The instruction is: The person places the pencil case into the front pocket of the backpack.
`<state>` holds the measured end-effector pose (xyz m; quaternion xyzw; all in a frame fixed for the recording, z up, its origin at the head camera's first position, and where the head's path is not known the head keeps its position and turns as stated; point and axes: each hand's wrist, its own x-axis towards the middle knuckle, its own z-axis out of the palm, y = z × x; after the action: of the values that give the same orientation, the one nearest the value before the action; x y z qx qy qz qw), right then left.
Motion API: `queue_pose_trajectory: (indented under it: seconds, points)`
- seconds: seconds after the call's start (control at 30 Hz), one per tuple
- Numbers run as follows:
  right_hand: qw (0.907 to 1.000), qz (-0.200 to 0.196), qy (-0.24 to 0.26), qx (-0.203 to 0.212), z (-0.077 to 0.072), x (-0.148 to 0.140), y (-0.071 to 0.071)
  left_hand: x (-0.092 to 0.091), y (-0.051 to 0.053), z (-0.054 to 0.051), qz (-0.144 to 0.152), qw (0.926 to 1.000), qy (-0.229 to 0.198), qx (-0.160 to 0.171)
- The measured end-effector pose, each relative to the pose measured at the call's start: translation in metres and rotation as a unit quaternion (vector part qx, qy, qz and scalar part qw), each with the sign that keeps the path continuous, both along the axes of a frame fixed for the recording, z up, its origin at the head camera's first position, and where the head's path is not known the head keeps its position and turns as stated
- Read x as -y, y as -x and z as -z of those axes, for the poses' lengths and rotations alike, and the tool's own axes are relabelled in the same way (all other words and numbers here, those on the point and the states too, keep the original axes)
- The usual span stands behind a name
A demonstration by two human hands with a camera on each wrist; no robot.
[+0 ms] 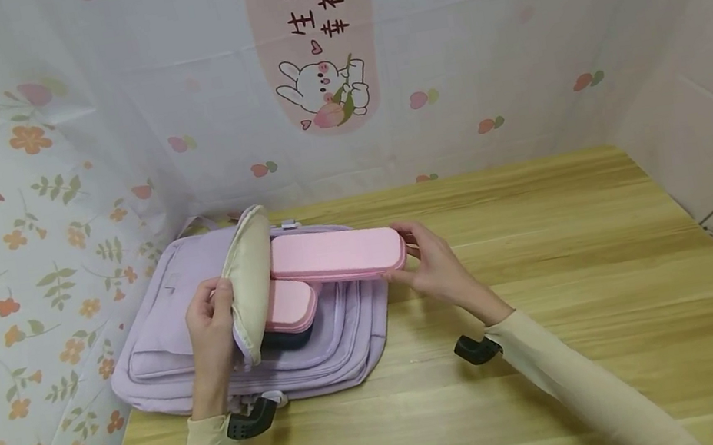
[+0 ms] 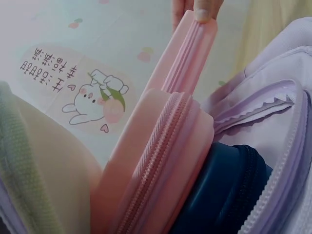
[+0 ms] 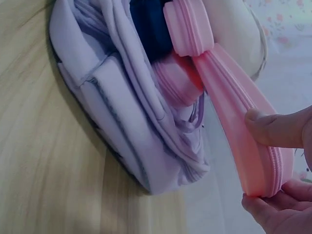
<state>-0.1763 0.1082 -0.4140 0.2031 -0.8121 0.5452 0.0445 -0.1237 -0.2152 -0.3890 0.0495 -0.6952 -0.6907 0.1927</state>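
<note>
A lilac backpack [image 1: 154,317] lies flat on the table with its front pocket unzipped. My left hand [image 1: 209,316] pinches the edge of the cream-lined pocket flap [image 1: 253,285] and holds it raised. At the far end of a long pink zippered pencil case [image 1: 336,252], my right hand [image 1: 433,261] grips with thumb on one side and fingers on the other. The other end of that case is hidden behind the flap. Inside the pocket sit another pink zippered case [image 2: 156,156] and a dark blue zippered case [image 2: 219,190]. More pink [image 3: 178,80] shows beside them in the right wrist view.
The wooden tabletop [image 1: 579,257] extends to the right of the backpack. A white printed cloth [image 1: 475,40] hangs behind the table, and a floral cloth [image 1: 20,307] covers the left side. Black wrist mounts [image 1: 478,349] sit under both forearms.
</note>
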Motion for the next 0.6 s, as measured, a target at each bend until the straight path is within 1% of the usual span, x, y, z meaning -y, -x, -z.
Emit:
queue_pose_trajectory:
  seconds: [0.2,0.33,0.47,0.6]
  points:
    - [0.9996,0.005,0.027,-0.004,-0.001,0.011,0.005,-0.004,0.000,-0.002,0.011,0.9999,0.005,-0.004]
    - [0.9994,0.013,0.022,-0.022,0.003,0.021,0.008,-0.006,0.000,-0.002,0.018,0.9998,-0.002,-0.003]
    - [0.9987,0.023,0.016,-0.042,0.007,0.035,0.010,-0.006,0.000,-0.001,0.020,0.9997,-0.001,-0.012]
    - [0.9994,0.018,0.013,-0.027,0.010,0.050,0.008,-0.007,0.001,0.000,0.023,0.9996,-0.009,-0.016]
